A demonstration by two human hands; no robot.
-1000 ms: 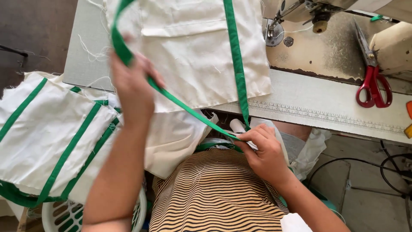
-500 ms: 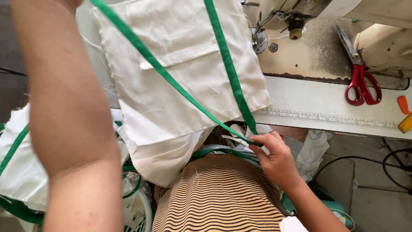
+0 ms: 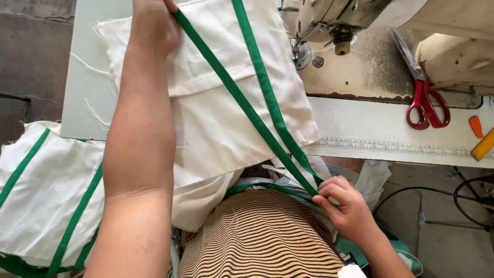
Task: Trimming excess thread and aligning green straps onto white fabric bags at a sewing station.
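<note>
Evidently you stretched the green strap taut across the cream fabric on the worktop: your left hand closed on its far end, your right hand pinching the near end at your lap, to keep it straight.

My left hand runs off the top edge, so I can't see its fingertips or how it holds the green strap. The strap's near end vanishes under my right hand. The sewing machine is cut off at the top; its needle is hidden. The cream cloth covers the tabletop beneath it. The yellow tool at the right edge is only partly in view.
</note>
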